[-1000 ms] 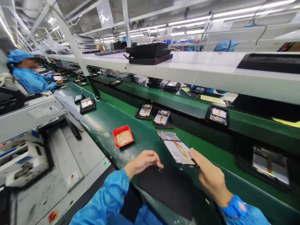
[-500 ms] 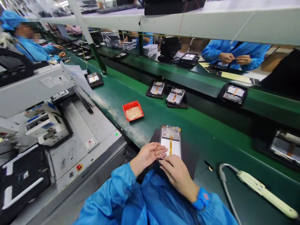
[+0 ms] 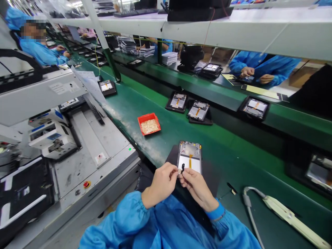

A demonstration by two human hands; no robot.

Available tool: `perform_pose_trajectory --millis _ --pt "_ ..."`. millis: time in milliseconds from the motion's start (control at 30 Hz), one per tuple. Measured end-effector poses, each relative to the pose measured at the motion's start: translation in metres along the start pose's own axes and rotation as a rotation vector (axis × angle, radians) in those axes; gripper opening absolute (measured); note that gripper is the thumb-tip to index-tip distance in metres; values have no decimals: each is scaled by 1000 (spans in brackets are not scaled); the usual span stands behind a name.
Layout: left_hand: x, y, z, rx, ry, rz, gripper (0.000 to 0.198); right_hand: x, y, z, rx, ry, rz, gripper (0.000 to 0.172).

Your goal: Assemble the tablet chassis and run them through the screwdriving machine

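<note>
An opened tablet (image 3: 191, 148), with its circuit board, silver battery and orange ribbon showing, lies on a black pad (image 3: 210, 180) in front of me. Above its near end my two hands meet. My right hand (image 3: 198, 188) pinches a small black part (image 3: 183, 167) that stands up between thumb and fingers; its exact kind is too small to make out. My left hand (image 3: 163, 181) is closed in a pinch beside it, at a tiny pale piece (image 3: 179, 171) touching the black part. The fingers hide the tablet's near edge.
A red tray (image 3: 149, 116) of small beige pieces stands beyond the tablet. At right lie a cream-coloured hand tool (image 3: 287, 214) with a cable and a small black part (image 3: 231, 188). Other tablets (image 3: 198, 110) ride along the green line. A grey machine (image 3: 103, 138) borders the left.
My left hand has turned from palm-up with spread fingers to a pinch. The right hand has rotated, and the black part now shows upright between the hands. The view has shifted slightly.
</note>
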State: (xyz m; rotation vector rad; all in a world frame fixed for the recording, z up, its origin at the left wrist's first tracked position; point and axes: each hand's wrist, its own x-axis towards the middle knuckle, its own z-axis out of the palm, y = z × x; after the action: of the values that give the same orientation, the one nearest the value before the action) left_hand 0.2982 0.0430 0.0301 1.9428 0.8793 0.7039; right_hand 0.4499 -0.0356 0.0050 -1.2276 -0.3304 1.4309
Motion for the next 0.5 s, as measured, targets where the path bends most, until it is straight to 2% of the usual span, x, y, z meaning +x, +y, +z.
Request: perform_pose_trajectory --millis 200,500 --pt "-3 2 6 133 -48 22 18 2 9 6 104 -51 12 35" --pt "-13 0 3 444 -106 156 24 0 18 15 -21 88 -120 33"
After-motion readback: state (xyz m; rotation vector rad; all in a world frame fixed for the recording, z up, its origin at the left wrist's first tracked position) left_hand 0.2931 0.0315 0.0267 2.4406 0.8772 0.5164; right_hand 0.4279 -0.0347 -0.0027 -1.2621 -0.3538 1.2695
